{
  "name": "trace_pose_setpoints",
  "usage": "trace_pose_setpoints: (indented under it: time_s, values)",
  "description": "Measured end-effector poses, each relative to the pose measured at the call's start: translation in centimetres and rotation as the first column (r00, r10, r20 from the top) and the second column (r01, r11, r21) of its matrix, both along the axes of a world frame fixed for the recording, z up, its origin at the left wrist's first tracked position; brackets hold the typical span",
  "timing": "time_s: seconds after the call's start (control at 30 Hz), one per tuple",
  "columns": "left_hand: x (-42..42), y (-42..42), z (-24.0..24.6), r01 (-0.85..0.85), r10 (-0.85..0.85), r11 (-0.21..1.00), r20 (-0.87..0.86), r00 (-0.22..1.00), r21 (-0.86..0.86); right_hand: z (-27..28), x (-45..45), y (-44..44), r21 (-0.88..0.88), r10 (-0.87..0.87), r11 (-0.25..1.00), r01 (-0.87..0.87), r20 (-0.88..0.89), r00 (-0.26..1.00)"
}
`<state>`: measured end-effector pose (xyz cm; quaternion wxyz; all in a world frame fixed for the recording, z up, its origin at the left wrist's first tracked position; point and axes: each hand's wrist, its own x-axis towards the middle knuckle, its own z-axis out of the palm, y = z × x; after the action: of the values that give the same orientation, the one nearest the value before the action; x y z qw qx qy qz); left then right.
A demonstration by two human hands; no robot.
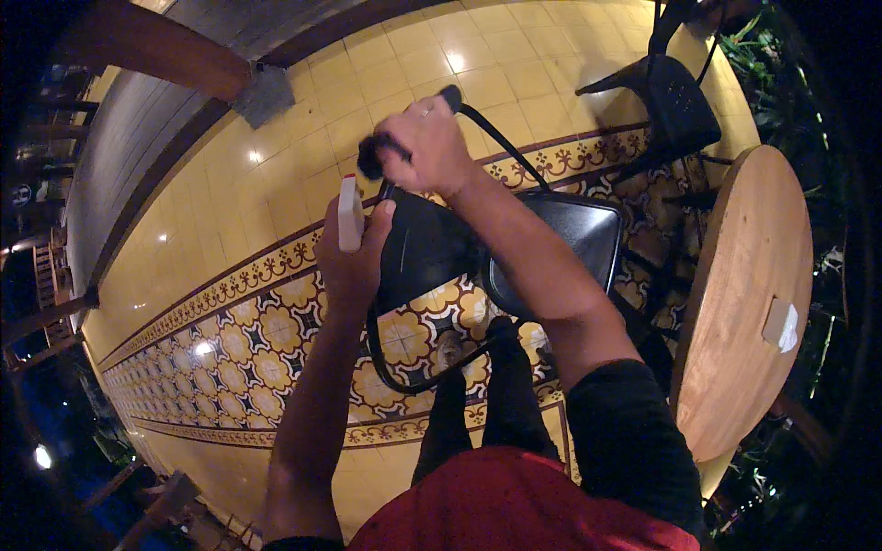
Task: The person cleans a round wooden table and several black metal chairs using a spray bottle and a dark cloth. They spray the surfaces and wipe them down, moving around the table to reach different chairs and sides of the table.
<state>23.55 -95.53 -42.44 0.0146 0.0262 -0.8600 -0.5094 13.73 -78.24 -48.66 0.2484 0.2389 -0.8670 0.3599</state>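
Note:
A white object with a red end [350,213], perhaps the head of a spray bottle, is in my left hand [351,258]; the thumb lies by a black bar of a chair. My right hand [431,148], slightly blurred, is closed around a dark item [377,155] that may be a brush or cloth; its exact shape is unclear. Both hands are over a black chair with a tubular metal frame [506,144], a dark flat backrest [427,251] and a black padded seat [561,241]. My right forearm hides part of the chair.
At the right stands a round wooden table [744,289] with a small holder of white paper [782,324]. Another black chair [679,103] is at the upper right. A wooden post on a stone base [264,96] rises at the upper left. Patterned tiles [269,351] cover the floor.

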Motion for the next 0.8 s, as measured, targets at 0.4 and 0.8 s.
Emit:
trace_pose_setpoints:
  time_s: [0.4, 0.8]
  values:
    - [0.3, 0.4, 1.0, -0.145, 0.142, 0.988, 0.063, 0.988, 0.047, -27.6, 8.2, 17.1, 0.199, -0.596, 0.596, 0.778, 0.759, 0.263]
    - [4.5, 8.9, 2.2, 0.057, -0.066, 0.985, 0.050, 0.997, 0.164, -19.9, 32.2, 10.6, -0.121, -0.488, -0.241, 0.963, 0.873, -0.013]
